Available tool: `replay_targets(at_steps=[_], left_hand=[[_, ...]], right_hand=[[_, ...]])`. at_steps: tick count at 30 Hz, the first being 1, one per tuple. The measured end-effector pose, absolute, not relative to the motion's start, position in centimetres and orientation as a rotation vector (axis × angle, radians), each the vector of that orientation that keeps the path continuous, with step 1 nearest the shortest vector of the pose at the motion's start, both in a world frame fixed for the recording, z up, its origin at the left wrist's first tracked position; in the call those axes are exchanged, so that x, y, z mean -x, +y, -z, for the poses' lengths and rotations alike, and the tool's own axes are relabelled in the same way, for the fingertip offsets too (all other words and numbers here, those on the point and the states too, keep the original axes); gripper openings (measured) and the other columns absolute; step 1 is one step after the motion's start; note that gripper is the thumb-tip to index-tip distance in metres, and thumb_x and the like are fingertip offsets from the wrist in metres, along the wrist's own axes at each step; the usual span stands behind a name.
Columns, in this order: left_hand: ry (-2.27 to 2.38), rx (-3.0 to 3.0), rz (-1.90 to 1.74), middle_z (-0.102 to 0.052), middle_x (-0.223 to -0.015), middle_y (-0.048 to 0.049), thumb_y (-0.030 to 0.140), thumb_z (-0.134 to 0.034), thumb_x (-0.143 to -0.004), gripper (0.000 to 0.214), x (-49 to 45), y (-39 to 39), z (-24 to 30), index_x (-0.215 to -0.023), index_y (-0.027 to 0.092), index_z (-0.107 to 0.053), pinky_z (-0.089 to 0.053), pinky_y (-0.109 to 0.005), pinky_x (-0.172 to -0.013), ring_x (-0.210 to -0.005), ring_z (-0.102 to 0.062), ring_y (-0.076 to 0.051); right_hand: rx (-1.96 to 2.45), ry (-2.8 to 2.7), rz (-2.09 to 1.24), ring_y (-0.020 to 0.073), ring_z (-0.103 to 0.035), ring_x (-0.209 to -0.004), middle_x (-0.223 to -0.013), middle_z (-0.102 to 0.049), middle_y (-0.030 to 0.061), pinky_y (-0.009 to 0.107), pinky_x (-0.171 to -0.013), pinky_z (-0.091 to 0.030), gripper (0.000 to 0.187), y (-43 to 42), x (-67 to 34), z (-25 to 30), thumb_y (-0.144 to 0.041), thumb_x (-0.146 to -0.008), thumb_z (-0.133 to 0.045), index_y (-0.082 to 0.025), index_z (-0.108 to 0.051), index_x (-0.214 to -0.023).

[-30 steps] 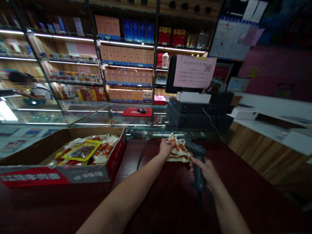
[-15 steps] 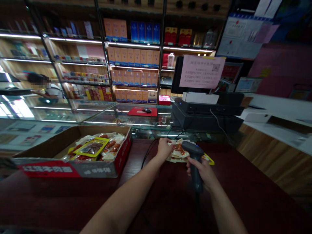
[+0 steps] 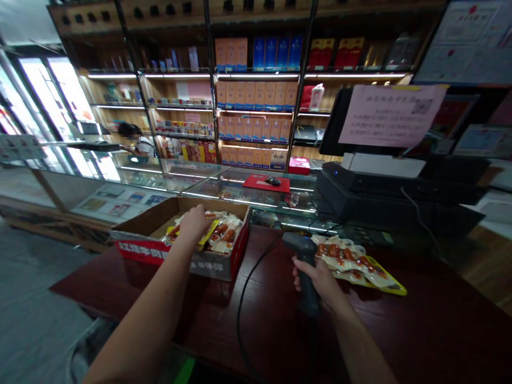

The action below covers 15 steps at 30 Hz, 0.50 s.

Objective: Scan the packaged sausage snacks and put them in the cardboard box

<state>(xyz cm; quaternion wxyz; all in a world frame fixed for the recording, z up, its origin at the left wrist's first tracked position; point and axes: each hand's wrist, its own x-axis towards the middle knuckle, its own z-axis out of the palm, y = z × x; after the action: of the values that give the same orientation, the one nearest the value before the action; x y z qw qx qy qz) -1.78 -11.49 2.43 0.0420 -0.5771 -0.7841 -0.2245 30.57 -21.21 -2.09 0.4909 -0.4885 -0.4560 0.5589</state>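
Observation:
My right hand (image 3: 316,277) is closed around the handle of a dark barcode scanner (image 3: 301,246), held upright over the dark red tabletop with its head near the packs. Beside it on the right lie vacuum-packed snack packs (image 3: 348,256) with reddish-brown pieces inside, one with a yellow edge. Over at the left, my left hand (image 3: 194,221) reaches into an open cardboard box (image 3: 218,266). It is on or just above a yellow-edged pack (image 3: 208,232); the back of the hand hides its fingers. More snack packs (image 3: 228,234) lie in the box, right of that hand.
A black cable (image 3: 242,298) loops across the tabletop (image 3: 264,330). Behind it stands a glass counter with a mouse (image 3: 272,181) on a red mat. A dark till with a screen (image 3: 332,122) is at the right. Another person (image 3: 140,144) is far left.
My left hand has left the packs near the scanner and moved left into the box. My right hand keeps the scanner, now left of those packs. The view has turned left.

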Motion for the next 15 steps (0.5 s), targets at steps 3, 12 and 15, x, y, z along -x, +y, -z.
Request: replay_targets(at_steps=[3,12,15], left_hand=[[-2.582,1.757,0.418,-0.065,-0.09,-0.0176,0.045,-0.067,-0.057,0.042,5.5,-11.6,-1.6,-0.087,0.016,-0.062,-0.045,-0.035,-0.07,-0.085,-0.061,-0.03],[-2.501,1.779,0.386,-0.067,-0.074,-0.0126,0.044,-0.072,-0.049,0.029,6.4,-11.4,-0.1,-0.062,0.02,-0.062,-0.044,-0.031,-0.063,-0.078,-0.063,-0.028],[-2.479,1.751,0.396,-0.066,-0.073,-0.0107,0.04,-0.07,-0.052,0.025,5.9,-11.9,-0.7,-0.064,0.02,-0.063,-0.044,-0.029,-0.062,-0.078,-0.063,-0.027]], right_hand=[[1.186,-1.131,-1.357,0.0122,-0.055,-0.04,-0.051,-0.058,-0.0031,0.023,-0.038,-0.046,0.028,-20.9,-29.8,2.0,-0.036,-0.062,-0.067,-0.015,-0.057,-0.078],[1.174,-1.092,-1.364,0.0126,-0.056,-0.04,-0.052,-0.059,-0.002,0.024,-0.038,-0.046,0.029,-19.7,-29.4,3.9,-0.037,-0.062,-0.069,-0.014,-0.058,-0.077],[1.121,-1.043,-1.383,0.0121,-0.055,-0.04,-0.052,-0.059,-0.002,0.023,-0.038,-0.046,0.031,-19.8,-29.5,4.8,-0.037,-0.061,-0.07,-0.014,-0.058,-0.078]])
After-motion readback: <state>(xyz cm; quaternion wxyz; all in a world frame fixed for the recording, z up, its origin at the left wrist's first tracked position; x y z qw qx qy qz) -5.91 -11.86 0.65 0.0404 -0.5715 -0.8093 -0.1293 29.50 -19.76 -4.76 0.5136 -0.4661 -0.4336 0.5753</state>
